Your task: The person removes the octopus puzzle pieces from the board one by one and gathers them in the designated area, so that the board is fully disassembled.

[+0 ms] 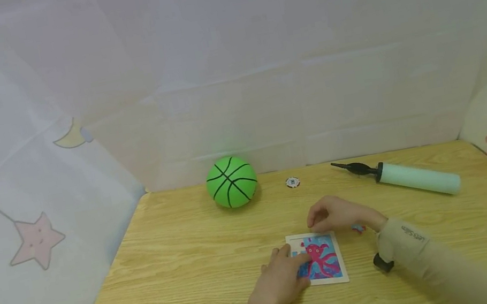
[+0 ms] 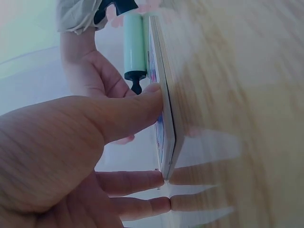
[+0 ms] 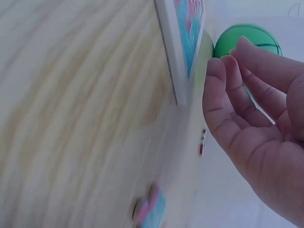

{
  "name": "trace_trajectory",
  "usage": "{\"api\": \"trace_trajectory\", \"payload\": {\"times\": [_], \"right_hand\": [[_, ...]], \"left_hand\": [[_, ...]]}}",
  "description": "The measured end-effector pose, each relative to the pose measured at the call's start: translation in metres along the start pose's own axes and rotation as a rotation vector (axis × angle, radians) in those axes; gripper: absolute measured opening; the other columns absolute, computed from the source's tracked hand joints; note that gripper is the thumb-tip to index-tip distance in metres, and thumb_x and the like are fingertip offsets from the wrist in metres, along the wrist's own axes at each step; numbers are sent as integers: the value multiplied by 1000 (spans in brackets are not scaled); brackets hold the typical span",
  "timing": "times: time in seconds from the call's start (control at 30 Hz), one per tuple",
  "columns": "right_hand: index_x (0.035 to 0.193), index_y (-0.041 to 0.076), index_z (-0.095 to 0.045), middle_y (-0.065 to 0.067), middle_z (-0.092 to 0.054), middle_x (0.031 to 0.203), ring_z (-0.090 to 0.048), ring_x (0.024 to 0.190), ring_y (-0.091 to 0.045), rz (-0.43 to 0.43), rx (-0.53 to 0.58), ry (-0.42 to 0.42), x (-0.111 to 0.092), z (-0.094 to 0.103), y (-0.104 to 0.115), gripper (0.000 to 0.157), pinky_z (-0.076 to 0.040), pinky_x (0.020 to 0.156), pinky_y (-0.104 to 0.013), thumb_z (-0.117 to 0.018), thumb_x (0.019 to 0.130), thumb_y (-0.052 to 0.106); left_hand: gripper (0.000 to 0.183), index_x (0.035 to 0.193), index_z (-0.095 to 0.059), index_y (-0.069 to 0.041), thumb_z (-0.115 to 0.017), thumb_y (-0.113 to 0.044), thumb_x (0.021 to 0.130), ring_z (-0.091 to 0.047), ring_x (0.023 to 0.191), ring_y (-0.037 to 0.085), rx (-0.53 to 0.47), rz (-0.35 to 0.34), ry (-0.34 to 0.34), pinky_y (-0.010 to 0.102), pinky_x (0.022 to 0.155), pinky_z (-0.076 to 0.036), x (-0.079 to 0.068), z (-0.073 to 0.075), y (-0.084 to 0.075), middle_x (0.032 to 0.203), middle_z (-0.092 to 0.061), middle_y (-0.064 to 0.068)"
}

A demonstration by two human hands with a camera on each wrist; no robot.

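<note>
A small white-framed jigsaw puzzle (image 1: 323,258) with a pink octopus on blue lies on the wooden table. A pale bare patch shows near its upper left corner. My left hand (image 1: 278,280) rests over the frame's left side, its fingers fairly straight. In the left wrist view, the thumb (image 2: 128,111) lies against the frame's edge. My right hand (image 1: 336,213) is just beyond the puzzle's far edge. Its fingers (image 3: 216,95) bend towards the thumb, tips close together; whether anything small is between them is hidden. A loose puzzle piece (image 1: 358,228) lies under the right wrist.
A green ball (image 1: 231,182) with black lines sits at the table's back edge. To its right lies a poker chip (image 1: 293,182). A mint-green hand pump (image 1: 419,178) with a black nozzle lies at the back right. Printed cloth hangs behind the table.
</note>
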State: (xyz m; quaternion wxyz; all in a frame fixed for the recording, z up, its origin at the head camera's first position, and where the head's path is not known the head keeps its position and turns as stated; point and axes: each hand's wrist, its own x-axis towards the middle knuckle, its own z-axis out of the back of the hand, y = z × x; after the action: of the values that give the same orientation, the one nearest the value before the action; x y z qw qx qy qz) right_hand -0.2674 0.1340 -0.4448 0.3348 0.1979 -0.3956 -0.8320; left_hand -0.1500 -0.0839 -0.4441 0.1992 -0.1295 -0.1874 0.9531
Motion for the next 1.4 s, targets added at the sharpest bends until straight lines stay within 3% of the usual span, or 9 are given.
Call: {"api": "trace_trajectory", "payload": {"times": [0.27, 0.57, 0.97, 1.4], "right_hand": [[95, 2, -70, -3, -71, 87, -64, 75, -11, 33, 35, 71, 18, -16, 7, 9, -53, 69, -24, -68, 88, 8], [92, 4, -73, 2, -69, 81, -61, 69, -8, -1, -1, 109, 30, -21, 5, 7, -53, 65, -23, -69, 87, 8], [86, 6, -74, 4, -69, 78, -60, 68, -6, -42, -3, 160, 33, -22, 8, 4, -52, 64, -22, -72, 85, 8], [83, 7, -72, 4, -66, 74, -55, 64, -7, -22, -42, 184, 34, -24, 9, 7, -49, 61, -22, -73, 81, 0]], "left_hand": [[42, 127, -62, -26, -72, -27, 86, -38, 129, 46, 16, -19, -3, 72, 85, -39, 1, -1, -1, 142, -44, 19], [41, 127, -62, -27, -72, -27, 87, -38, 129, 44, 19, -22, 4, 72, 86, -39, 0, 0, -2, 141, -44, 18], [41, 127, -62, -27, -72, -27, 87, -39, 129, 47, 39, -32, -2, 71, 85, -41, 0, -1, 0, 142, -45, 18], [42, 126, -63, -27, -73, -28, 86, -38, 130, 44, 28, -11, 3, 72, 86, -40, 2, -2, 1, 141, -44, 18]]}}
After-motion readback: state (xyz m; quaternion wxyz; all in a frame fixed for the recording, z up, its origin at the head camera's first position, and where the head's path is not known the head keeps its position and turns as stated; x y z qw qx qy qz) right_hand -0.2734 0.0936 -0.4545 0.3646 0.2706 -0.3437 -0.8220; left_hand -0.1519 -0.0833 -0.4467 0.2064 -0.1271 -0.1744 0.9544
